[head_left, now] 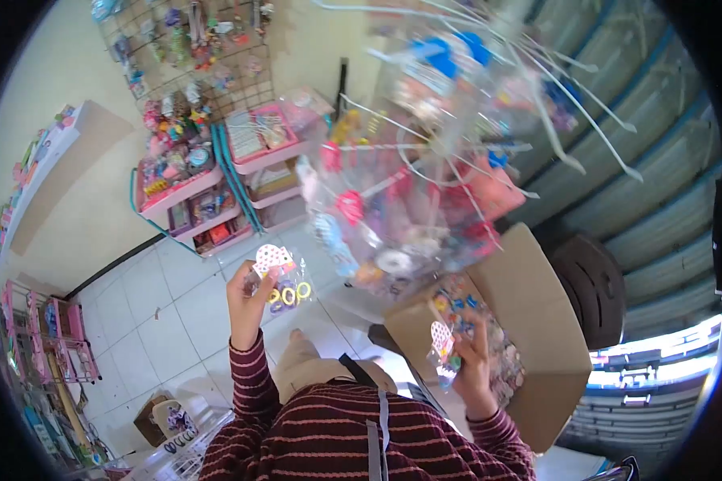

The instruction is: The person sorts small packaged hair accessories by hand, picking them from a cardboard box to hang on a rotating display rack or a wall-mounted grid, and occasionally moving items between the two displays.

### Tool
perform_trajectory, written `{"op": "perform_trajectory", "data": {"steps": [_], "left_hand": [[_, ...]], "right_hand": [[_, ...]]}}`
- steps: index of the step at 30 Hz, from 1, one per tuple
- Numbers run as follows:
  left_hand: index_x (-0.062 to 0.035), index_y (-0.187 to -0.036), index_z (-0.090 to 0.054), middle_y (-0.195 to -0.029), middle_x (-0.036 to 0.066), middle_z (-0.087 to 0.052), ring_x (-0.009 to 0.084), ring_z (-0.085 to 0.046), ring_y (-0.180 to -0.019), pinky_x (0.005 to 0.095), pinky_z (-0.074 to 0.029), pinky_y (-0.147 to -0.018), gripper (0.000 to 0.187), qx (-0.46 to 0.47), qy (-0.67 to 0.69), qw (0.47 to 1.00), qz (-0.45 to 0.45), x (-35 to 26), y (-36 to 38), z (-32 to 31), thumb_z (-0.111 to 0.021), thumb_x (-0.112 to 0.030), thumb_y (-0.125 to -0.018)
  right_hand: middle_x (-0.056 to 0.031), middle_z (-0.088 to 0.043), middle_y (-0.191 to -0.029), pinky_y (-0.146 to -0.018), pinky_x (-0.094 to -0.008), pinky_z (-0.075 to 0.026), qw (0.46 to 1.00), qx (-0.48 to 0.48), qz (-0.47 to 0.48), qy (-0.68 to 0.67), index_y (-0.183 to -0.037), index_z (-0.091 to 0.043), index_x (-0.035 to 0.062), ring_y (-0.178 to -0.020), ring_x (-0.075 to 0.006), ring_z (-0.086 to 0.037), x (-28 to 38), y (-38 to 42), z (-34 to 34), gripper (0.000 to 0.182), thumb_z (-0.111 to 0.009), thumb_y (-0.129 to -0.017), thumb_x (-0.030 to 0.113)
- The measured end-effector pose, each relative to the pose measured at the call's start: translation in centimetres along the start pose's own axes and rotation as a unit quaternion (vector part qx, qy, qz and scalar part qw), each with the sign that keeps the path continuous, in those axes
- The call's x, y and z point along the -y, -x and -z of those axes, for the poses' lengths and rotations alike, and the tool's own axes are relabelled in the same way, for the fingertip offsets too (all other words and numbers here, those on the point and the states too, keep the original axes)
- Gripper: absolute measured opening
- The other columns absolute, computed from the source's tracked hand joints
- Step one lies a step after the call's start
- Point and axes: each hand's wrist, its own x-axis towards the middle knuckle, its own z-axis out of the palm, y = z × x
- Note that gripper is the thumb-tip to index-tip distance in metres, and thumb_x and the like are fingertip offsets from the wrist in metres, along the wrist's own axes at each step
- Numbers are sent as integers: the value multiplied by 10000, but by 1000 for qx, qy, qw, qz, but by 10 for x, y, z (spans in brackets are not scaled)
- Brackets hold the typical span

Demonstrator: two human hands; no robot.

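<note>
Between the thumb and fingers of my left hand (249, 295) is a small clear packet (288, 293) with a polka-dot card top and yellow rings inside. My right hand (473, 357) grips another clear packet (444, 346) with a similar dotted card; its contents are too small to name. That hand is over the open cardboard box (529, 321), which holds many small colourful items. In front of me hangs a white wire rack (444, 146) loaded with bagged trinkets, partly blurred.
Pink-and-white drawer carts (183, 191) stand by the wall, below a wire grid (191, 48) hung with accessories. A wall shelf (44, 164) is at the left. Beside the box sits a dark brown chair (590, 289). Pink racks (52, 337) stand at the far left.
</note>
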Motion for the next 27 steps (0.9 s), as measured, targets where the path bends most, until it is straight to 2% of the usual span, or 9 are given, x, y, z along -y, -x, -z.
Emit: {"op": "perform_trajectory", "data": {"steps": [3, 7, 10, 12, 15, 17, 20, 22, 27], "left_hand": [[-15, -731, -506, -609, -22, -514, 18, -460, -534, 151, -330, -471, 111, -18, -6, 1000, -4, -2, -17, 45, -581, -97, -740], [3, -735, -518, -623, 0, -535, 39, -502, -562, 161, -350, -486, 100, -29, -17, 999, -5, 6, -34, 99, -579, -76, -739], [6, -742, -545, -643, 12, -558, 43, -509, -584, 168, -341, -485, 80, -47, -29, 998, -8, 17, -45, 128, -568, -71, -747], [-2, -742, -555, -646, 9, -563, 34, -491, -581, 169, -314, -470, 96, -86, 35, 995, 34, 25, -54, 139, -557, -96, -760], [2, -786, -568, -650, -5, -552, 20, -414, -544, 173, -288, -454, 164, -123, -5, 991, 47, 47, -74, 152, -510, -150, -800], [3, -722, -558, -618, -27, -521, 23, -381, -532, 173, -283, -465, 166, -163, -3, 985, 52, 57, -91, 152, -509, -137, -798], [7, -673, -542, -612, -39, -474, 25, -386, -583, 167, -290, -499, 167, -168, -45, 983, 59, 78, -118, 168, -529, -119, -782], [19, -768, -547, -676, -5, -520, 50, -459, -623, 177, -369, -566, 83, -190, 23, 980, 51, 84, -162, 169, -556, -62, -754], [24, -816, -534, -753, 15, -523, 57, -477, -638, 173, -400, -572, 117, -120, -21, 992, 37, 97, -269, 174, -568, -65, -749]], "right_hand": [[-118, -551, -864, -675, -252, -440, 1000, 6, 15, 22, -892, -510, -49, -778, -179, -536, -51, -33, -29, 184, -388, -755, -29], [-93, -542, -844, -635, -223, -408, 991, 47, -57, -110, -918, -498, -51, -718, -151, -515, -88, -87, -105, 191, -397, -771, 18], [-83, -526, -826, -622, -223, -410, 987, 73, -11, -140, -912, -500, -23, -703, -144, -513, -104, -122, -151, 165, -447, -760, 14], [-73, -513, -828, -620, -222, -420, 987, 138, 21, -73, -903, -499, 8, -738, -139, -512, -95, -148, -187, 177, -508, -728, -17], [-61, -506, -827, -630, -226, -434, 983, 145, 59, -100, -897, -494, 21, -760, -137, -508, -102, -206, -225, 229, -560, -688, -44], [-49, -506, -863, -644, -233, -440, 978, 63, 192, -42, -949, -477, 15, -774, -130, -503, -102, -251, -251, 281, -561, -687, -42], [-54, -508, -892, -667, -236, -441, 968, 38, 227, -100, -1000, -455, 7, -784, -128, -506, -94, -310, -280, 337, -568, -686, -38], [-68, -505, -925, -689, -232, -432, 962, 35, 235, -131, -1042, -429, -3, -810, -117, -502, -96, -370, -298, 377, -564, -692, -40], [-25, -547, -759, -590, -187, -406, 964, -27, 253, -83, -843, -511, 9, -682, -78, -513, -103, -458, -326, 154, -592, -713, 24]]}}
